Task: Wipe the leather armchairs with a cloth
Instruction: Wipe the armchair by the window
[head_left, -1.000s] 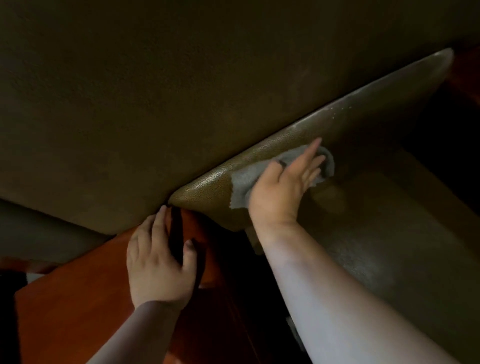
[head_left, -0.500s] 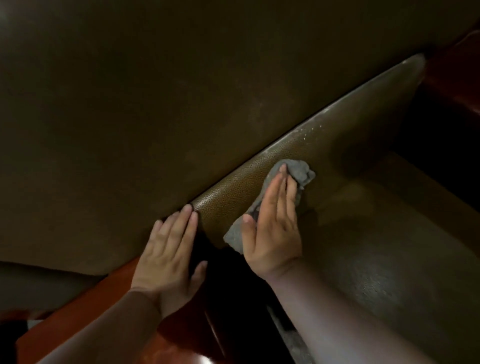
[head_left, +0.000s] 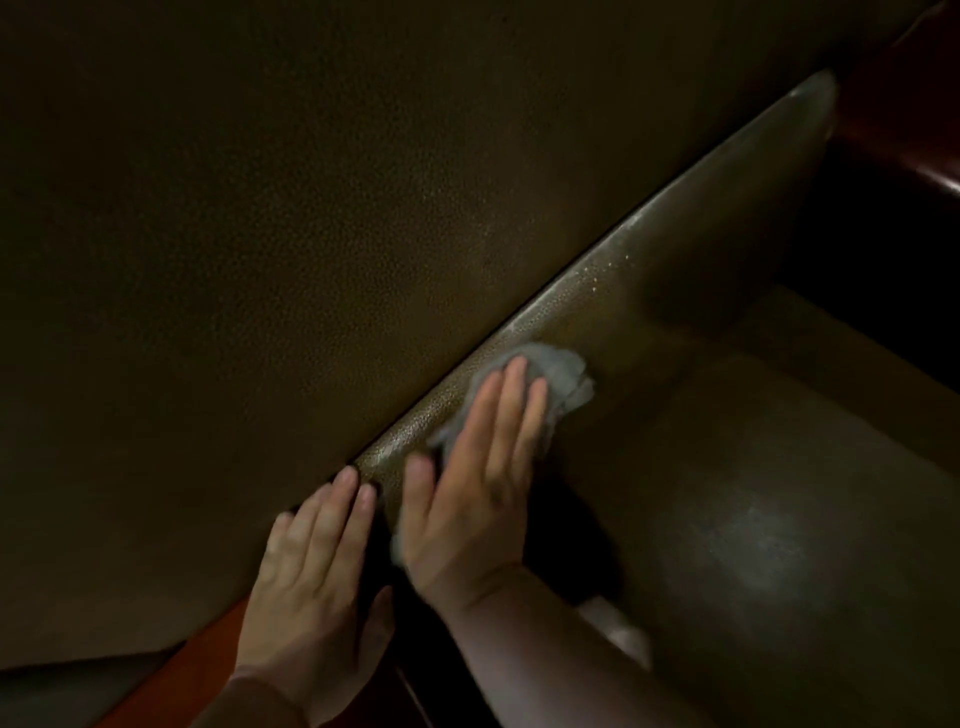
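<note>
Fingers (head_left: 511, 395) of the right hand (head_left: 467, 499) lie flat and nearly straight, close together, pressing a grey cloth (head_left: 558, 379) against the pebbled leather of the armchair (head_left: 649, 291); nothing is pinched, the cloth is simply trapped under palm and fingers, its bunched end showing just beyond the fingertips and a corner peeping out below the heel of the palm; the left hand (head_left: 317, 587), just beside the right, rests spread and empty, fingertips touching the leather where it meets the reddish wooden frame (head_left: 171, 691); the step in hand looks to be wiping the rounded top edge of the chair's padded panel; pale specks remain on that edge well beyond the fingertips, up and to the right; the next stroke likely calls for sliding the cloth along the ridge toward them with steady flat pressure, the left hand bracing.
</note>
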